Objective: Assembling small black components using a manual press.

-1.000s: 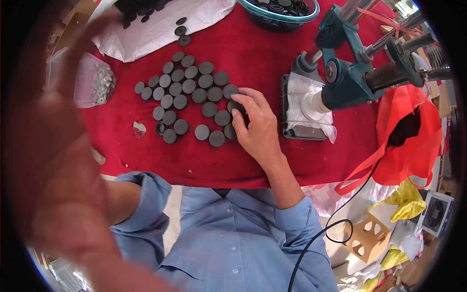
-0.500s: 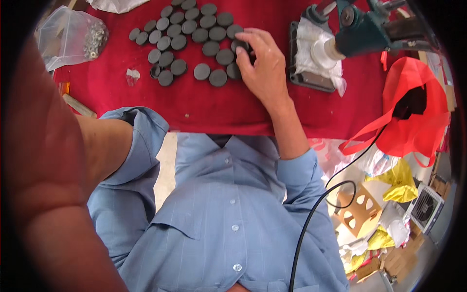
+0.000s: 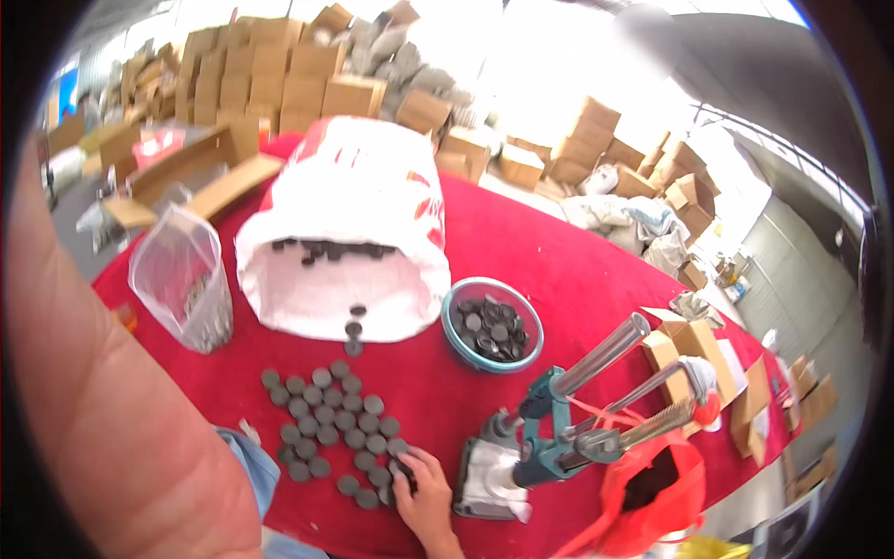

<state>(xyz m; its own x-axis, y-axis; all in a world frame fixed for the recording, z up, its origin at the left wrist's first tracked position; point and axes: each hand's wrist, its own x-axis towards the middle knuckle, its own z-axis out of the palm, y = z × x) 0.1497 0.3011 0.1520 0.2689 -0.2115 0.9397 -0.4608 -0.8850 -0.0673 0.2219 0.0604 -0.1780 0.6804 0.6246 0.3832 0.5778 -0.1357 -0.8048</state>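
Note:
My right hand (image 3: 426, 491) rests on the red-covered table at the right edge of a spread of black round caps (image 3: 332, 414). Its thumb and fingers curve round one of the caps at that edge, partly hiding it. Very near the camera, my left hand (image 3: 130, 401) looms large along the left side with its palm showing. The fingers of that hand are hidden beyond the dark rim. A green hand press (image 3: 570, 438) with metal rods stands just right of my right hand, white plastic over its base.
Behind the caps lies an open white sack (image 3: 340, 312) with more caps inside. A blue bowl (image 3: 450, 326) of black parts stands to its right, a clear plastic container (image 3: 172, 270) of small metal parts to its left. A red bag (image 3: 684, 475) hangs beside the press. Cartons (image 3: 270, 74) are stacked far back.
The view has tilted up from my shirt and the table edge to the whole table and the room behind. My right hand stays at the caps, and my left hand stays close to the camera.

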